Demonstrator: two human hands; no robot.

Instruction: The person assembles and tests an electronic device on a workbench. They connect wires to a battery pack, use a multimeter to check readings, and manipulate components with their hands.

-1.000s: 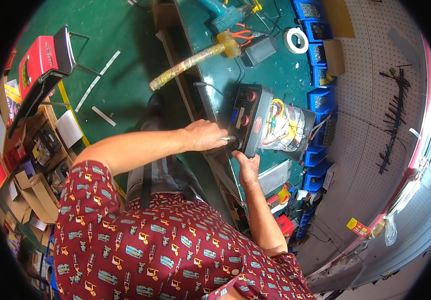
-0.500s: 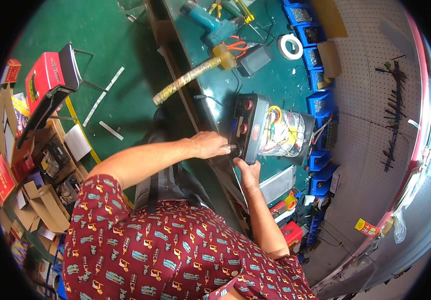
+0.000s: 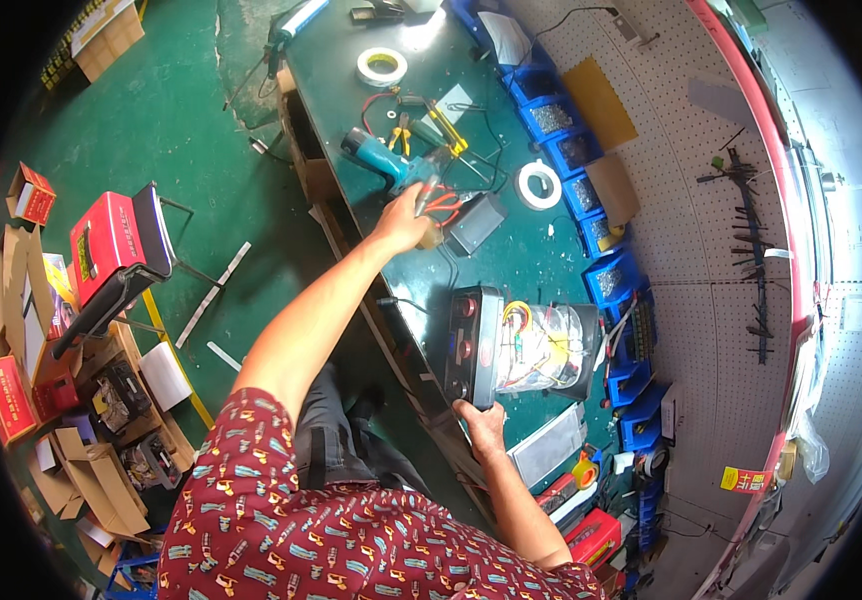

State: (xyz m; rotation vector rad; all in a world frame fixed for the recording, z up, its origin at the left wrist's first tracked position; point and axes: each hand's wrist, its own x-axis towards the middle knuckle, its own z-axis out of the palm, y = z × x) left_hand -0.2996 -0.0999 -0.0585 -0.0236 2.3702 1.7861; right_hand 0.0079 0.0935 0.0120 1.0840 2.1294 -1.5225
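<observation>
On the green bench stands a black device (image 3: 486, 350) with round knobs on its front panel. Coloured wires and clear plastic (image 3: 541, 348) show behind that panel. My right hand (image 3: 483, 430) grips the panel's near end, its thumb at the corner. Farther off, my left hand (image 3: 403, 222) is closed beside the red-handled scissors (image 3: 440, 201). A small greyish piece shows at its fingers, too little to name. The yellowish mallet head (image 3: 431, 237) lies right by this hand; the handle is hidden under the hand and forearm. A teal heat gun (image 3: 376, 160) lies just beyond.
Blue bins (image 3: 552, 118) of small parts line the bench's far side. A grey box (image 3: 478, 223), white tape roll (image 3: 538, 186) and pliers (image 3: 402, 134) lie on the bench. A chair with a red box (image 3: 109, 238) and opened cartons (image 3: 101, 480) stand at left.
My left hand has left the device's front and reached away to the scissors and mallet. My right hand stays on the device. The whole view has shifted, showing more of the bench's far end.
</observation>
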